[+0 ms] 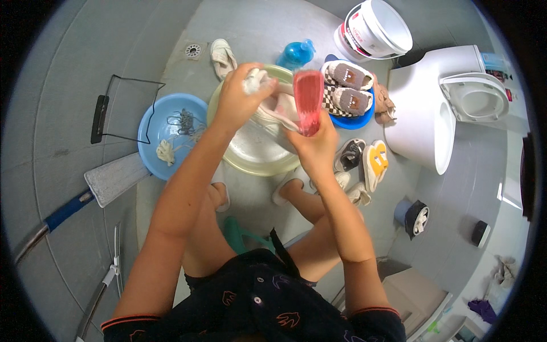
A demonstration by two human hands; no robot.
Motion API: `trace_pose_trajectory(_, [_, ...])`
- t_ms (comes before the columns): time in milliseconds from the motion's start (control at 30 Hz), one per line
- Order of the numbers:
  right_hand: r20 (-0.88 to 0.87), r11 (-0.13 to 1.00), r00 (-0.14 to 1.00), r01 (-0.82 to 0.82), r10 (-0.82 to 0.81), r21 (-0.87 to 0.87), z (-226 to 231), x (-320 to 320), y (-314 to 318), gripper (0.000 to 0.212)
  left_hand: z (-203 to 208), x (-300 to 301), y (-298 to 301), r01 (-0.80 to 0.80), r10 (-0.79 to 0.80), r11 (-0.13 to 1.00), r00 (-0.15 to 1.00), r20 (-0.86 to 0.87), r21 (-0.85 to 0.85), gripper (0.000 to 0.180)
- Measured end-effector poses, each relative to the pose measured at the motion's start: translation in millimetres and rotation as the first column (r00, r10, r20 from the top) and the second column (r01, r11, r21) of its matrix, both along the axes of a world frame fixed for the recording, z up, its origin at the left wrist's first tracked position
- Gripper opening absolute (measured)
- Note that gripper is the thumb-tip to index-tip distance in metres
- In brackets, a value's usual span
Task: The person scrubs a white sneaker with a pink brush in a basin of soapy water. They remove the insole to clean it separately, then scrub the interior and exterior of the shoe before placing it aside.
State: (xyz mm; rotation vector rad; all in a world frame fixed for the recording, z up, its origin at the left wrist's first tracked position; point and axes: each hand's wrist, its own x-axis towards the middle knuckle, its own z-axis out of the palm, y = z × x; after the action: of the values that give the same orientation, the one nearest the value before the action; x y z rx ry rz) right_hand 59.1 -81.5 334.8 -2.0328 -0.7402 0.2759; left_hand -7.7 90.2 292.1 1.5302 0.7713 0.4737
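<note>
Over a round pale-yellow plastic basin [259,170], we held a white fabric shoe [281,108] in our left grip [242,96], while our right grip [315,147] wrapped around a red translucent brush [308,96].

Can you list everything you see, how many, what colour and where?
Round plastic basin: 1, pale green, centre.
Low shoe: 1, whitish, over basin.
Plastic scrub brush: 1, red, beside shoe.
Plastic washbowl: 1, blue, left, holding laces.
Pump bottle: 1, blue, top centre.
Plastic bucket: 1, white, top right.
Fuzzy-topped shoes: 2, grey and white, in a blue tub.
Loose shoes: several, white, brown, black, yellow, floor.
Toilet: 1, white, right.
Flat mop: 1, white head, blue handle, left.
Bin: 1, grey, black lining, lower right.
Wire frame: 1, black, left.
Floor drain: 1, silver, top left.
Small clutter: unclear count, mixed colours, right edge.
Left grip: 1, bare, on shoe.
Right grip: 1, bare, on brush.
</note>
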Motion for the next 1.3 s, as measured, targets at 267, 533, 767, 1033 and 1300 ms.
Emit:
trace_pose_trajectory(267, [0.579,0.986,0.805,-0.168,0.129,0.015,-16.4,-0.4,-9.1,0.025,5.3,2.8,-33.0,0.196,-0.019,0.432,0.978,0.209,-0.88,0.064])
trace_pose_trajectory(533, [0.858,0.89,0.45,-0.455,0.247,-0.018,8.2,-2.9,-7.8,0.026,15.4,-3.6,-34.0,0.315,0.182,0.518,0.868,0.462,-0.796,0.043])
trace_pose_trajectory(767, [0.847,0.885,0.447,-0.461,0.29,-0.059,12.3,2.6,-13.8,0.022,13.2,-0.6,-34.1,0.377,0.167,0.491,0.844,0.51,-0.785,0.042])
trace_pose_trajectory(1033, [0.434,0.96,0.862,-0.186,0.261,-0.208,6.9,-3.6,-32.8,0.049,12.0,-2.9,-21.9,0.355,0.084,0.571,0.871,0.483,-0.74,0.039])
trace_pose_trajectory(1300, [0.073,0.798,0.948,-0.217,0.309,-0.562,41.0,4.8,-39.5,0.064,9.3,2.9,-29.5,0.369,-0.009,0.668,0.872,0.489,-0.646,0.049])
